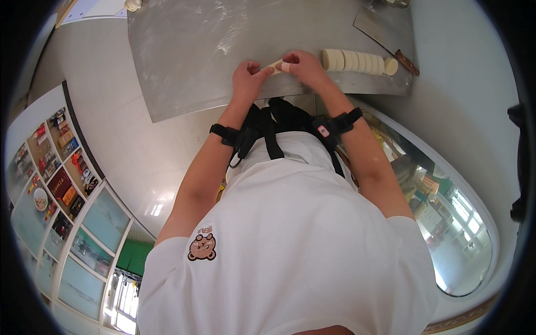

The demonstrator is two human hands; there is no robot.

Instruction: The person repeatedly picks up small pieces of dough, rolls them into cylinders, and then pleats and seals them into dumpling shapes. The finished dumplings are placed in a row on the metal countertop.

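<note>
My left hand point(250, 79) and my right hand point(304, 69) pinch one small piece of pale dough point(274, 66) between thumbs and fingers, just above the near edge of a metal tabletop. A light-coloured wrap shows on a digit of my right hand. Right of that hand, a row of thick round dough slices point(354, 61) stands side by side on the metal, with one more slice point(391, 66) at its right end. A cleaver's broad blade point(377, 33) lies behind the row, its wooden handle point(406, 63) pointing towards the near right corner.
White flour streaks mark the metal tabletop point(180, 63). A lump of dough point(133, 4) sits at its far left corner, and part of a metal vessel point(398, 3) shows at the far right. A wall adjoins the right side. Shelves point(63, 159) stand at left, a mirror point(456, 234) at lower right.
</note>
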